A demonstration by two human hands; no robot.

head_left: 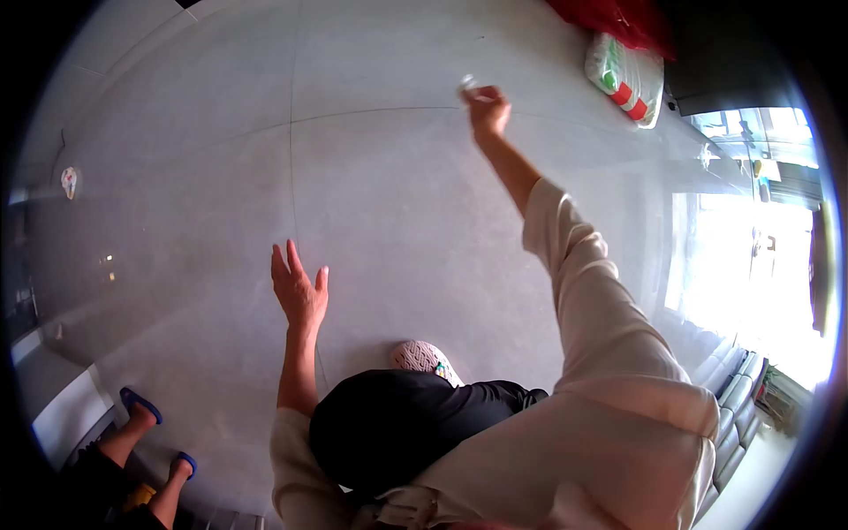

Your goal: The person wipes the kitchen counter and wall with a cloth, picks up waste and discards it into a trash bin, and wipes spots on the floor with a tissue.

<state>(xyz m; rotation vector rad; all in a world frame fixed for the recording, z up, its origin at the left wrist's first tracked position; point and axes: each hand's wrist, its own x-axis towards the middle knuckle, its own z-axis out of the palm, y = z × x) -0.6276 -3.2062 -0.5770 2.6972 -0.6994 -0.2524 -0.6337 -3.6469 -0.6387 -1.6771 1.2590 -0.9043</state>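
Observation:
My left hand is held out over the grey tiled floor, its fingers and thumb apart and nothing in it. Farther forward, my right arm is stretched out, and my right hand is closed. A small, shiny, whitish or clear thing sticks out of its fingers; its kind is too small and bright to make out. Below my hands, a pink woven-pattern shoe shows past my dark-clothed knee.
A white plastic-wrapped pack with red and green marks lies at the far right, beside red material. Another person's feet in blue slippers are at the lower left. Bright windows and a grey sofa stand on the right.

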